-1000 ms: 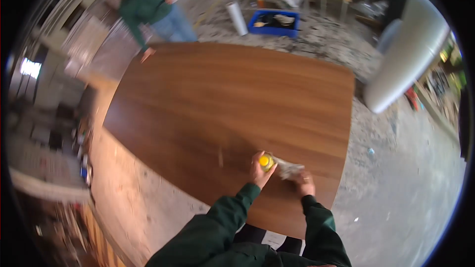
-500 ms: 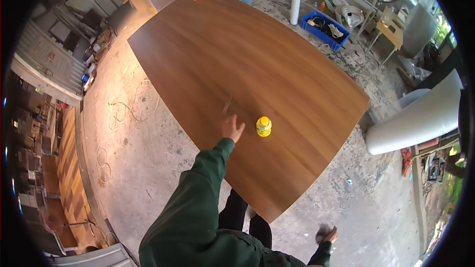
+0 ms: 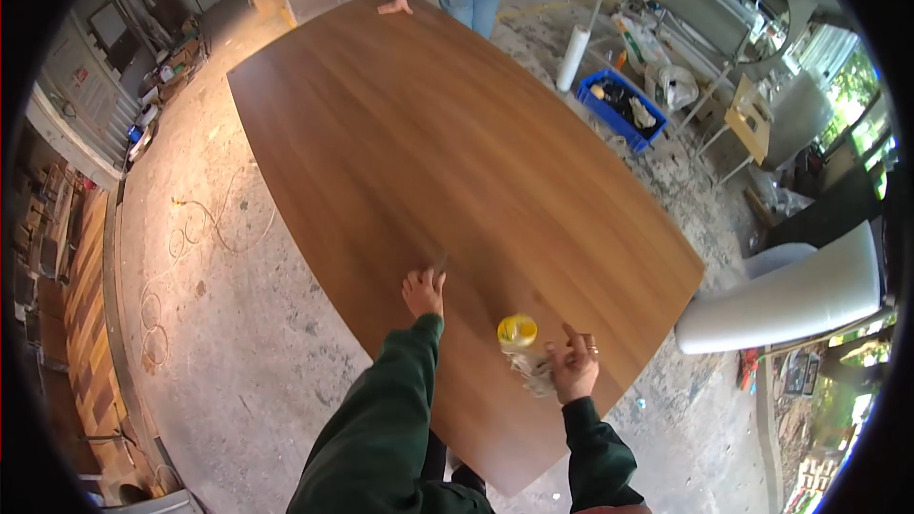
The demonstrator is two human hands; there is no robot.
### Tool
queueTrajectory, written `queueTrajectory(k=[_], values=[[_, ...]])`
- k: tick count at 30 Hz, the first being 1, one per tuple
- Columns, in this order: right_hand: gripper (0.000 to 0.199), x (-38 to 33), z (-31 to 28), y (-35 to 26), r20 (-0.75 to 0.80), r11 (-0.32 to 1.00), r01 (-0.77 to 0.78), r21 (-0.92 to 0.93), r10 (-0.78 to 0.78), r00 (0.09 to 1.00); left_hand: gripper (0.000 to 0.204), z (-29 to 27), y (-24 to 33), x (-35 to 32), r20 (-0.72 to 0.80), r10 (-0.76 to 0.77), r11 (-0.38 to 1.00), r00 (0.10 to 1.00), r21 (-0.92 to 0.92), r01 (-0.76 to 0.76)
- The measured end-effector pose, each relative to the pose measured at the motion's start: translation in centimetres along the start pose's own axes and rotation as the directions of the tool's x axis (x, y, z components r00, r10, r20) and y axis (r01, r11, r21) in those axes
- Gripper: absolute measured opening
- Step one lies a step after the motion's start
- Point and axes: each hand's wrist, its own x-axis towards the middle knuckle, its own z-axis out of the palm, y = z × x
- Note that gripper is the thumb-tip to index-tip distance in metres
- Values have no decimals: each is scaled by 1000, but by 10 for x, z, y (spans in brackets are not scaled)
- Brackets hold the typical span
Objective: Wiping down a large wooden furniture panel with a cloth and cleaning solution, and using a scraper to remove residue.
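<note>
On the brown wood-grain tabletop [image 3: 457,152], my left hand [image 3: 424,292] rests near the near left edge, fingers stretched forward. A small thin strip [image 3: 439,262] lies at its fingertips; its kind is unclear. My right hand [image 3: 574,366], with a ring on one finger, is over the near right part, index finger extended and fingers apart. Close to its left is a crumpled whitish-grey cloth [image 3: 531,368], blurred and seemingly let go of. Just beyond the cloth is a yellow-capped bottle [image 3: 517,328], smeared and partly covered at its lower side.
Another person's hand [image 3: 395,6] leans on the far edge of the tabletop. A blue crate [image 3: 619,109] with odds and ends and a white roll [image 3: 572,59] stand beyond the right side. A large white foam roll [image 3: 781,300] lies at right. A hose [image 3: 186,243] coils on the floor.
My right hand has come up from beside my body to the tabletop, and the cloth now lies by the bottle. My left hand has come nearer the strip. The view has shifted.
</note>
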Motion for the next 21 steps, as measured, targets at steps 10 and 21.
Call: queueTrajectory(k=[10, 21], values=[[36, 30, 47, -11, 227, 918, 114, -380, -27, 974, 15, 6, -5, 7, 49, 27, 986, 998, -166, -18], [36, -15, 32, 37, -27, 970, -117, -215, 114, 993, 28, -29, -23, 1, 255, 353, 933, 900, -164, -319]])
